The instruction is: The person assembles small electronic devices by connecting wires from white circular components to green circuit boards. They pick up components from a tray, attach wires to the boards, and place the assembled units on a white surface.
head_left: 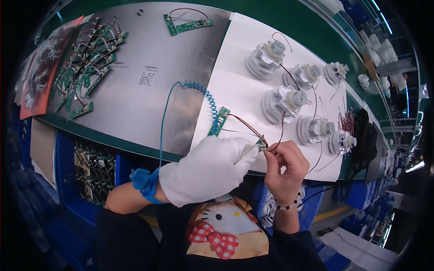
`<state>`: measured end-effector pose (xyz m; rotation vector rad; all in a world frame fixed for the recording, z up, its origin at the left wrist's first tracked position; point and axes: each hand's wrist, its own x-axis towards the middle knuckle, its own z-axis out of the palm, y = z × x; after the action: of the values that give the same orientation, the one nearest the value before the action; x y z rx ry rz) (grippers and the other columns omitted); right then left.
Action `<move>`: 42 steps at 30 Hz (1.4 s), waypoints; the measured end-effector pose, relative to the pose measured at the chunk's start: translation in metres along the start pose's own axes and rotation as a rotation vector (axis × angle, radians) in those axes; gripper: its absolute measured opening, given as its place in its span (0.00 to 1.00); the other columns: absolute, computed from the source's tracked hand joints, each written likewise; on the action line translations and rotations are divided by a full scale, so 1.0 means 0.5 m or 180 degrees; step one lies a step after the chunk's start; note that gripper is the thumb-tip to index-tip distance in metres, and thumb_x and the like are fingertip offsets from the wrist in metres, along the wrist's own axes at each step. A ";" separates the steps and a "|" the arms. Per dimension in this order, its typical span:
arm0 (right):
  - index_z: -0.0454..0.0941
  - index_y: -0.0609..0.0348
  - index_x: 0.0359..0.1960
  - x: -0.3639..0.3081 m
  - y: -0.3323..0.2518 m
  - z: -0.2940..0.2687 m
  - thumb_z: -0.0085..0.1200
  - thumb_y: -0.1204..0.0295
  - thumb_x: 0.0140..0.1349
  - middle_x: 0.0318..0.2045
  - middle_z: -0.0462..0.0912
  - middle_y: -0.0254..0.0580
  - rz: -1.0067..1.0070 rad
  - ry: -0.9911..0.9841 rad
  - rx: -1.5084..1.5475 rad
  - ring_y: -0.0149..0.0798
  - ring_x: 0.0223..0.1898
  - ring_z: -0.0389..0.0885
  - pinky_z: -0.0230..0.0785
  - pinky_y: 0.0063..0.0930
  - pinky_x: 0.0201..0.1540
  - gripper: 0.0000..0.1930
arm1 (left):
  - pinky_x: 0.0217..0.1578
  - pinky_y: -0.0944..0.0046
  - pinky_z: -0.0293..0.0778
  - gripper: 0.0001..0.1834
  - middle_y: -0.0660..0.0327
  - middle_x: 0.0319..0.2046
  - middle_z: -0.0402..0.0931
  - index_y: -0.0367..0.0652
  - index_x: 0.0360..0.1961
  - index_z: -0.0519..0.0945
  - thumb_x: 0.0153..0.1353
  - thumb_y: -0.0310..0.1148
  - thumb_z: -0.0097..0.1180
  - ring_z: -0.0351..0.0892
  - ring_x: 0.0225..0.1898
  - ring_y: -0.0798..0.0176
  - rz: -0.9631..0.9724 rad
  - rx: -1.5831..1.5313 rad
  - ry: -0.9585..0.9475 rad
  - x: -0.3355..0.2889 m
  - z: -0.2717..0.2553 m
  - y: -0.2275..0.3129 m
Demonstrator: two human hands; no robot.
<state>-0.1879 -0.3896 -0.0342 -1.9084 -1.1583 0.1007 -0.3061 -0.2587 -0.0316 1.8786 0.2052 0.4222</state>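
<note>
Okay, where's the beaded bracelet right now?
In the head view, the beaded bracelet is right of centre in the lower half, around the wrist just below the bare right hand.

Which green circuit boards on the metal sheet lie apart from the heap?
The wired-together pair near the far edge of the metal sheet, toward its right. These two lie alone; the other boards there sit in the heap at the left.

We can pass over the metal sheet (151, 45) left of upper centre; the coiled blue cord (197, 86) blocks mid-frame, white motor assemblies (276, 106) the right.
</note>
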 end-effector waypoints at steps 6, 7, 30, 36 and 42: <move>0.73 0.66 0.27 -0.016 0.040 0.014 0.56 0.85 0.49 0.24 0.76 0.35 0.0507 0.0182 0.1276 0.20 0.12 0.64 0.51 0.13 0.13 0.05 | 0.14 0.72 0.67 0.08 0.63 0.13 0.71 0.35 0.35 0.78 0.60 0.29 0.50 0.70 0.12 0.76 -0.1566 -0.0833 -0.0330 0.015 -0.020 0.030; 0.72 0.67 0.29 -0.018 0.039 0.007 0.55 0.85 0.50 0.25 0.76 0.36 0.0993 -0.0013 0.1704 0.21 0.13 0.66 0.53 0.13 0.12 0.06 | 0.14 0.73 0.67 0.08 0.63 0.13 0.71 0.35 0.35 0.78 0.60 0.29 0.50 0.70 0.12 0.76 -0.1322 -0.0620 -0.0198 0.013 -0.017 0.027; 0.67 0.74 0.49 -0.051 0.036 0.045 0.47 0.77 0.60 0.27 0.79 0.43 0.2088 0.0007 0.4390 0.30 0.14 0.74 0.68 0.19 0.14 0.17 | 0.18 0.60 0.69 0.02 0.54 0.15 0.71 0.40 0.26 0.74 0.53 0.26 0.53 0.75 0.18 0.49 -0.0646 0.0497 0.0131 -0.003 0.013 0.014; 0.74 0.72 0.41 0.013 0.047 -0.024 0.56 0.75 0.54 0.25 0.80 0.45 0.0919 0.0176 0.1338 0.31 0.14 0.74 0.66 0.21 0.15 0.14 | 0.13 0.73 0.66 0.08 0.63 0.11 0.72 0.36 0.27 0.76 0.60 0.30 0.51 0.71 0.11 0.74 -0.0788 0.0344 0.0085 -0.016 -0.023 0.013; 0.77 0.67 0.25 0.174 0.008 -0.086 0.60 0.59 0.51 0.15 0.76 0.50 -0.0082 0.0105 -0.1967 0.45 0.13 0.74 0.66 0.34 0.17 0.18 | 0.13 0.74 0.67 0.08 0.62 0.13 0.73 0.34 0.27 0.76 0.59 0.28 0.52 0.72 0.13 0.73 -0.0666 0.0305 0.0092 -0.039 -0.054 0.034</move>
<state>-0.1160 -0.3526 0.0194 -2.4121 -1.2877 -0.3398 -0.3354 -0.2475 -0.0116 1.9218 0.4439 0.3008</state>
